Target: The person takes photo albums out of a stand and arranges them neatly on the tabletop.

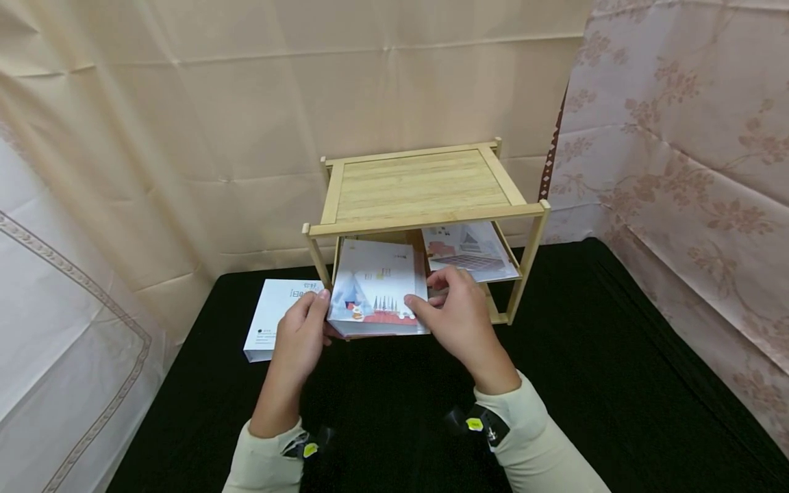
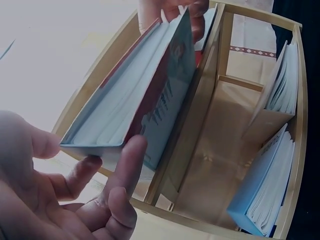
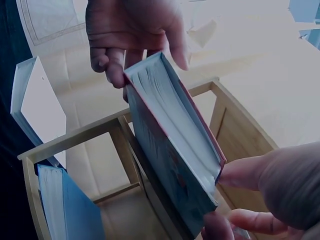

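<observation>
A thick book [image 1: 379,281] with a pale illustrated cover, a tent and a red strip on it, lies flat at the front of the middle level of a wooden rack [image 1: 425,183]. My left hand [image 1: 298,335] pinches its left front corner, thumb above and fingers underneath. At the right front corner my right hand [image 1: 462,318] grips it, thumb on the cover and other fingers curled by the side. Page edges of the book [image 3: 172,120] show between both hands in the right wrist view. To its right on that level rests another illustrated book [image 1: 468,250].
A white book [image 1: 277,318] lies on the black cloth [image 1: 382,411] left of the rack. Below the middle shelf, the left wrist view shows a blue book [image 2: 260,185] and a tan-covered book [image 2: 275,95]. Rack posts [image 1: 529,263] flank the shelf opening.
</observation>
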### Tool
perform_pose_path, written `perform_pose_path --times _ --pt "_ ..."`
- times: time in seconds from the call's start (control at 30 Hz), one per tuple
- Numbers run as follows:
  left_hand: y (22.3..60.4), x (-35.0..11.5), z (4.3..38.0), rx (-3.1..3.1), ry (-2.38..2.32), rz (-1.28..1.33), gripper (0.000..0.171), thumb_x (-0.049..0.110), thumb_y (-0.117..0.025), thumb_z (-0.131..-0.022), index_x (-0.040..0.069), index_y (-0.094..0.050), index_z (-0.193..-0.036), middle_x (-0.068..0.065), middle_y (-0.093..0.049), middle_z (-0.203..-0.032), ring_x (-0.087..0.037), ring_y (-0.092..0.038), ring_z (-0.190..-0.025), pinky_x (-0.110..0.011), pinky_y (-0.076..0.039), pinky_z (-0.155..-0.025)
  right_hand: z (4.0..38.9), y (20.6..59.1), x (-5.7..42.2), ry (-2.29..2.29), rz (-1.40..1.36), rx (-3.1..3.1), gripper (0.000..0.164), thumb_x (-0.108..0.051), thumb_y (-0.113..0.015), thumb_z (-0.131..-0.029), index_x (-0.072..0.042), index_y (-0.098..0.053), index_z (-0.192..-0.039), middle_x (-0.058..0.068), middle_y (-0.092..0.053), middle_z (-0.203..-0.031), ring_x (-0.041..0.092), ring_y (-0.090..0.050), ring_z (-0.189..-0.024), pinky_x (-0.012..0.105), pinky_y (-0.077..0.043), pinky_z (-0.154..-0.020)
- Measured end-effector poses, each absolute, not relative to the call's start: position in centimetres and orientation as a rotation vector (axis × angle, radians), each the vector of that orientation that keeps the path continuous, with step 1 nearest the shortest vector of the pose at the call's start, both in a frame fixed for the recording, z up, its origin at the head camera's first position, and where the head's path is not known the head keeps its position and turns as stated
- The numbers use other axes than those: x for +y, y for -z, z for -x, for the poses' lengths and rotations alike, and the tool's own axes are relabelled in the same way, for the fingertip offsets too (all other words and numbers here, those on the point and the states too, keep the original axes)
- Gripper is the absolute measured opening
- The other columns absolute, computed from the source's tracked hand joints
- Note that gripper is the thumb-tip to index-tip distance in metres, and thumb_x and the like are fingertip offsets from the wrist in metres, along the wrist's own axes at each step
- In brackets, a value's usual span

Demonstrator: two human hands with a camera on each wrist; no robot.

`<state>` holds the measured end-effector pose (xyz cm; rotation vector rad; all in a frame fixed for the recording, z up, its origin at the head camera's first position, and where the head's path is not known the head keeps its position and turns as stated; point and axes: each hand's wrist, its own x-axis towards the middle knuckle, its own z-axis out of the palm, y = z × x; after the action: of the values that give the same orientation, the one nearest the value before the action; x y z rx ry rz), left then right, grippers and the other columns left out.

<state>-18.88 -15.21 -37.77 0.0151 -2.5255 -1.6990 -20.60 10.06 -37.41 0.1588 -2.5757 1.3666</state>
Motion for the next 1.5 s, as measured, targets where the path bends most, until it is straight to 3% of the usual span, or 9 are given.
perform_pose_path --times 0.4,0.6,0.73,1.13,1.33,1.5 --pt "37.8 -15.71 18.98 -2.606 1.763 0.004 0.051 0.052 -0.048 -0.107 0.004 -0.066 -0.11 -0.014 -0.071 -0.095 -0.026 -0.07 -0.075 -0.035 -0.059 -0.068 20.78 37.34 10.72 -1.384 -0.157 -2.712 0.053 -0.04 -0.084 -0.086 -0.007 -0.059 -0.119 0.012 -0.056 -0.118 0.02 -0.068 -0.084 0.033 -0.057 -0.07" --pt "37.73 -15.8 19.0 -2.669 1.745 0.003 0.047 0.043 -0.058 -0.105 0.005 -0.061 -0.131 -0.017 -0.068 -0.108 -0.024 -0.069 -0.081 -0.039 -0.062 -0.074 20.78 37.41 10.97 -1.32 -0.162 -2.744 0.051 -0.043 -0.084 -0.085 -0.009 -0.057 -0.113 0.011 -0.065 -0.105 0.022 -0.063 -0.079 0.033 -0.051 -0.067" --pt "37.7 -15.93 18.97 -2.715 1.724 0.027 0.051 0.039 -0.057 -0.105 0.003 -0.057 -0.141 -0.018 -0.069 -0.115 -0.023 -0.07 -0.087 -0.038 -0.062 -0.076 20.69 37.37 10.95 -1.323 -0.151 -2.772 0.053 -0.042 -0.084 -0.085 -0.01 -0.056 -0.115 0.01 -0.069 -0.107 0.022 -0.066 -0.085 0.032 -0.053 -0.07" --pt "37.89 -16.04 18.99 -2.837 1.522 0.062 0.043 0.031 -0.06 -0.102 0.007 -0.061 -0.137 -0.014 -0.069 -0.117 -0.021 -0.066 -0.088 -0.032 -0.055 -0.075 20.94 37.18 10.87 -1.306 -0.108 -2.875 0.067 -0.042 -0.087 -0.081 -0.009 -0.054 -0.129 0.008 -0.067 -0.108 0.023 -0.065 -0.09 0.034 -0.055 -0.074" --pt "37.99 -16.12 18.98 -2.848 1.503 0.088 0.044 0.04 -0.058 -0.104 0.008 -0.063 -0.134 -0.013 -0.069 -0.119 -0.02 -0.068 -0.089 -0.032 -0.056 -0.077 21.14 37.18 10.99 -1.314 -0.092 -2.914 0.072 -0.043 -0.088 -0.081 -0.009 -0.053 -0.134 0.007 -0.068 -0.108 0.022 -0.066 -0.088 0.034 -0.055 -0.073" --pt "37.98 -16.18 18.95 -2.864 1.46 0.127 0.041 0.04 -0.061 -0.103 0.006 -0.066 -0.125 -0.011 -0.071 -0.105 -0.019 -0.067 -0.081 -0.032 -0.056 -0.07 21.23 37.25 11.0 -1.304 -0.102 -2.942 0.077 -0.043 -0.088 -0.079 -0.007 -0.054 -0.137 0.006 -0.068 -0.107 0.021 -0.065 -0.088 0.033 -0.054 -0.073"
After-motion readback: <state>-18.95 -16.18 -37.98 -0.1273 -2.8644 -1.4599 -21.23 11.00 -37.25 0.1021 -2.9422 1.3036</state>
